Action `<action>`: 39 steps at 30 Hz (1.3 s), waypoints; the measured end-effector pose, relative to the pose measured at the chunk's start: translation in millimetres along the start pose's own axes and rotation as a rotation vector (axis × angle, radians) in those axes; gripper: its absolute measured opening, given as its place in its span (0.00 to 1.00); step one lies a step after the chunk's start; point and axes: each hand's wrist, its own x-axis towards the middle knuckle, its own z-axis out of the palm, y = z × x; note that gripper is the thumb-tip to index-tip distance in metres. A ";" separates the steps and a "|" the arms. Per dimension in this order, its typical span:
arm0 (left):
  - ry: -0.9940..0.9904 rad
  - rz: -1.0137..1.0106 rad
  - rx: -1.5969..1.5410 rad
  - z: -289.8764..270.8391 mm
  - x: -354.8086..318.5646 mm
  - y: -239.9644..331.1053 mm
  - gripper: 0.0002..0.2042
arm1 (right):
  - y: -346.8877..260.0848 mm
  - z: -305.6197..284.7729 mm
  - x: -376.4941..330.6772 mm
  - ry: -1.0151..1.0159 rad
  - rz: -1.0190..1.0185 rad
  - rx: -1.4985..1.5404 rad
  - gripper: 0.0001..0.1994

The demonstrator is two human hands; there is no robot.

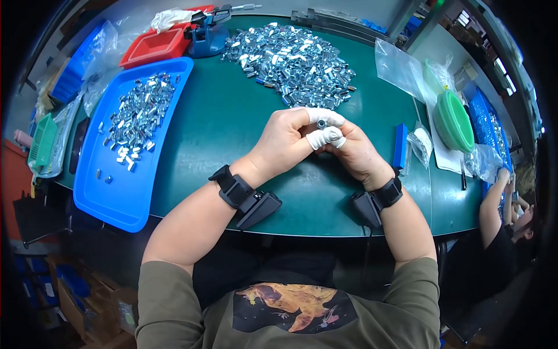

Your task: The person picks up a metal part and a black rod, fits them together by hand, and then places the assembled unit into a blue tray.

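Observation:
My left hand [280,138] and my right hand [361,154] meet above the front middle of the table. White covers wrap several of the fingertips. My left thumb and forefinger pinch a small shiny metal sleeve [321,123], its round end with a hole facing up toward me. The fingers of my right hand are curled in against the left fingertips; what they hold, if anything, is hidden. Just beyond my hands lies a large heap of similar small metal pieces [290,61]. A blue tray [116,203] to the left holds a smaller pile of metal pieces [139,113].
Behind the blue tray sit a red tray [154,49] and a blue-based measuring tool [208,41]. Rightward are a blue bar [400,145], small plastic bags [420,144], a green basket [453,121] and a black pen [463,179]. A co-worker's arm [493,206] reaches in at far right.

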 end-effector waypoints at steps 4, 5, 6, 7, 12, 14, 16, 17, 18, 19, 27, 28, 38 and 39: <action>0.016 0.039 0.051 1.0 0.2 -2.7 0.09 | 3.4 -3.8 1.0 -0.014 -0.013 -0.002 0.16; 0.030 0.064 0.071 1.3 0.3 -3.2 0.09 | 4.7 -4.4 1.5 -0.008 -0.015 0.004 0.16; 0.040 0.062 0.068 1.7 -0.3 -4.5 0.09 | 6.2 -5.0 1.6 -0.003 -0.017 0.011 0.16; 0.036 0.034 0.041 2.0 -0.9 -6.1 0.10 | 7.1 -5.7 1.7 -0.009 -0.011 0.007 0.16; 0.040 -0.029 -0.010 2.8 -1.5 -9.0 0.10 | 7.0 -7.3 0.4 -0.020 -0.007 -0.006 0.17; 0.047 -0.034 -0.005 1.8 -1.6 -8.9 0.10 | 6.0 -6.9 0.5 -0.009 0.003 -0.016 0.17; 0.028 -0.038 -0.009 1.4 -1.4 -7.9 0.10 | 7.0 -8.1 1.7 -0.012 0.006 -0.018 0.17; 0.017 -0.040 -0.014 1.2 -1.4 -7.0 0.10 | 7.7 -8.8 1.7 -0.007 0.007 -0.021 0.17; 0.018 -0.041 -0.013 0.8 -1.4 -6.0 0.10 | 8.0 -9.0 1.8 -0.003 0.008 -0.024 0.17; 0.021 -0.057 -0.019 0.1 -1.4 -4.8 0.10 | 7.9 -8.4 1.9 -0.004 0.008 -0.024 0.17; 0.023 -0.103 -0.070 0.8 -1.7 -4.6 0.10 | 9.3 -8.4 0.8 0.013 0.001 -0.085 0.13; 0.024 -0.105 -0.072 0.6 -2.0 -5.3 0.10 | 8.8 -7.1 0.9 0.014 0.001 -0.085 0.13; -0.001 -0.091 0.003 -2.4 1.8 -10.5 0.10 | -0.7 2.7 2.1 0.050 0.018 -0.110 0.12; 0.025 -0.099 -0.026 -1.8 1.3 -11.1 0.10 | -3.0 2.8 1.1 0.050 0.003 -0.112 0.12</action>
